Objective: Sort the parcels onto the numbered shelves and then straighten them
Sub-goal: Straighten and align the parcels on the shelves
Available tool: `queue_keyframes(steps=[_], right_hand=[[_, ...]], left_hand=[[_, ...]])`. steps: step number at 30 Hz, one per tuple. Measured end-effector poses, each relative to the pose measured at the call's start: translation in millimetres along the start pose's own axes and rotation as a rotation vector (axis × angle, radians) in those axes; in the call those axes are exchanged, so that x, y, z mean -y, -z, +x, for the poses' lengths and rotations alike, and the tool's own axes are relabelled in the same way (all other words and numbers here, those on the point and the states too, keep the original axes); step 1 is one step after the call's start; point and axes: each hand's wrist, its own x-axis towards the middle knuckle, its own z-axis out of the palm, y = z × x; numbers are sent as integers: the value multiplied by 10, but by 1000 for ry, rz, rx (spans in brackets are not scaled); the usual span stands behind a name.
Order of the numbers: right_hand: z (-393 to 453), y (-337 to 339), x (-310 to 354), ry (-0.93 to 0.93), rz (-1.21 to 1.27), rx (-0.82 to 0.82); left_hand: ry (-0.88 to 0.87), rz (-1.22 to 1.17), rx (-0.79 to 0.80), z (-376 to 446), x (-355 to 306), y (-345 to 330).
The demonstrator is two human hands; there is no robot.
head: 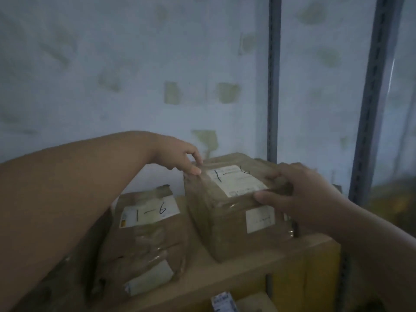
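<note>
Parcel [229, 206] between both hands' fingers [265, 197]

Two bare forearms in view, no sleeves, no gloves. Left hand [180, 157] and right hand [299, 197] show no rings, watch or bands. Short fingernails, unpainted as far as the dim light lets on.
</note>
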Motion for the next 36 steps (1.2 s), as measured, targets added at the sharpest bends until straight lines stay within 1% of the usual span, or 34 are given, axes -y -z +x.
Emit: queue_keyframes(steps=[4, 7, 14, 21, 31, 36], right_hand=[[-12, 12, 41, -12, -14, 0], [-55, 3, 121, -37, -6, -10], [-119, -17, 214, -60, -9, -43], [-181, -87, 336, -74, 36, -73], [-170, -68, 310, -71, 32, -64], [-144, -23, 301, -70, 39, -60]], left_hand=[[23, 9, -9, -49, 9, -22], [35, 40, 34, -79, -11, 22], [8, 66, 56, -129, 26, 62], [16, -1, 89, -216, 120, 86], [8, -41, 65, -201, 136, 34], [18, -1, 69, -203, 115, 53]])
